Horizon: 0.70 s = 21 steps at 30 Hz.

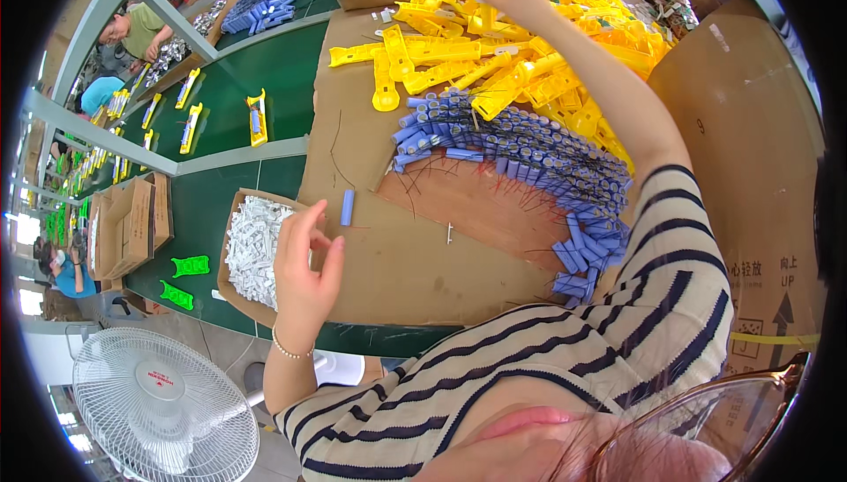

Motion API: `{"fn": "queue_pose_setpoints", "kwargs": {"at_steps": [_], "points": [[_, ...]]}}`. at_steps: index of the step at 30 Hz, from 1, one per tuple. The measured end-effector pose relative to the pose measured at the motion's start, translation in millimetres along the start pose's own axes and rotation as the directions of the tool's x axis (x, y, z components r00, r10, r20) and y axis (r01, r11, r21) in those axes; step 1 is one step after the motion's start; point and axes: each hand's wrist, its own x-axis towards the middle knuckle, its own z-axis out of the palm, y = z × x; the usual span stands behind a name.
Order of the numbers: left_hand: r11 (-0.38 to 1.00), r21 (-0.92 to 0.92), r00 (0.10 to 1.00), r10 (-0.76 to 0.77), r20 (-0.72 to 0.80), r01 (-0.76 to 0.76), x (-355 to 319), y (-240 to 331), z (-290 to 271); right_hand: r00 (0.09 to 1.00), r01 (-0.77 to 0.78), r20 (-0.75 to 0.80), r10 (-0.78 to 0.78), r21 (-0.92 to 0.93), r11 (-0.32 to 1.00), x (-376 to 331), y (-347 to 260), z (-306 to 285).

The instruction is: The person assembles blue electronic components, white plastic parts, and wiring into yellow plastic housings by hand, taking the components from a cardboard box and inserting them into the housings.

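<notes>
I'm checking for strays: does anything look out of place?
Yes: one blue cylinder lies near the left hand, apart from the blue pile, and a small white piece lies alone on the cardboard, outside the box of white pieces.

The shells (503, 92) at upper centre are yellow, the cylinders (538, 151) below violet-blue. The shirt (529, 341) is cream, navy-striped; the bench (212, 180) dark green.

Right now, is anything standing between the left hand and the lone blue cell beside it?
Nothing visible does. In this view, only cardboard shows between the left hand's extended fingers and the cell, just to their right. The blue pile lies farther right, clear of that gap.
</notes>
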Motion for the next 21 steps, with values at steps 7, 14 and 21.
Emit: {"fn": "queue_pose_setpoints", "kwargs": {"at_steps": [7, 14, 21], "points": [[0.910, -0.374, 0.974, 0.110, -0.196, -0.178, 41.0, 33.0, 16.9, 0.759, -0.028, 0.376, -0.532, 0.835, 0.550, -99.3, -97.5, -96.4], [0.501, -0.843, 0.893, 0.446, 0.056, -0.197, 84.9, 77.1, 44.4, 0.526, -0.576, 0.443, -0.726, 0.813, 0.079, -183.4, -137.5, -63.9], [0.462, -0.866, 0.870, 0.488, 0.069, -0.191, 62.7, 90.9, 66.5, 0.763, -0.588, 0.490, -0.422, 0.798, -0.136, -229.7, -147.2, -40.0]]}}
